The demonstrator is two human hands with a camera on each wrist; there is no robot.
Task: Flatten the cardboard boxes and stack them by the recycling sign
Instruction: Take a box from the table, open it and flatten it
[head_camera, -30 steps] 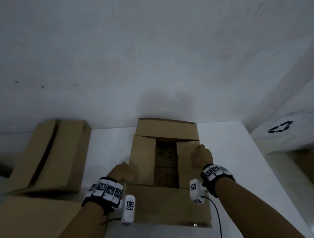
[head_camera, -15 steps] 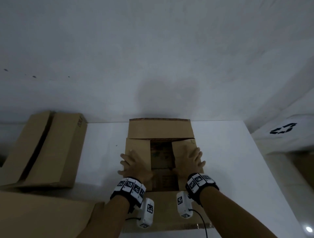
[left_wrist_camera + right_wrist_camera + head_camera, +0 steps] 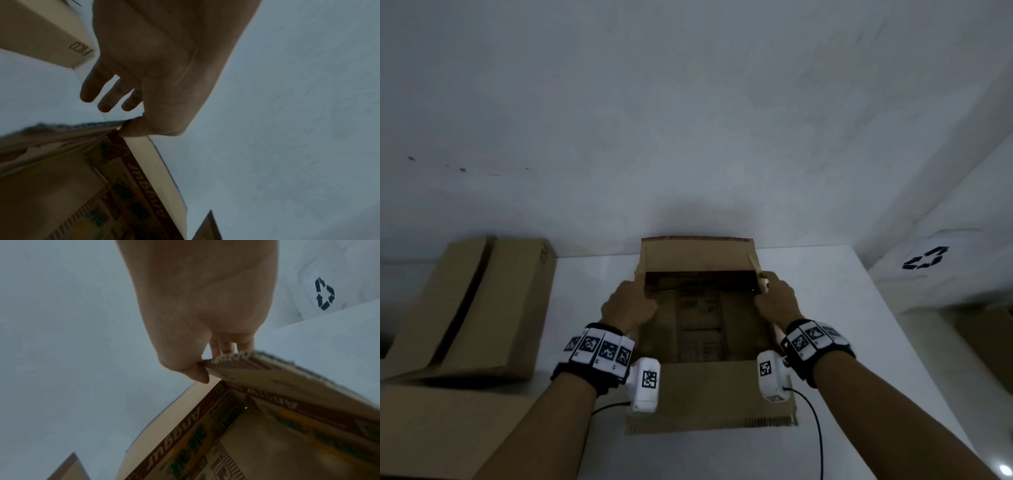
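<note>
An open brown cardboard box [image 3: 698, 394] stands on the white table [image 3: 835, 342] in front of me, its printed inside showing. My left hand [image 3: 628, 305] pinches the box's left side flap [image 3: 68, 129] near the far corner, thumb against the card edge. My right hand [image 3: 777, 301] pinches the right side flap [image 3: 267, 369] between thumb and fingers. Both side flaps stand raised. The far flap [image 3: 695, 255] and near flap lie outward. The recycling sign [image 3: 924, 258] is on a white surface to the right; the same recycling sign [image 3: 324, 293] shows in the right wrist view.
A second cardboard box [image 3: 472, 308] marked PICO lies on its side at the table's left. Flat cardboard [image 3: 448, 435] sits at the lower left. Brown cardboard [image 3: 993, 346] shows below the sign at the right edge. A white wall [image 3: 688, 120] backs the table.
Both hands pressed flat on the inner side flaps half a second ago. Now they have moved outward and each pinches a side flap, lifted upright, exposing the box's inside.
</note>
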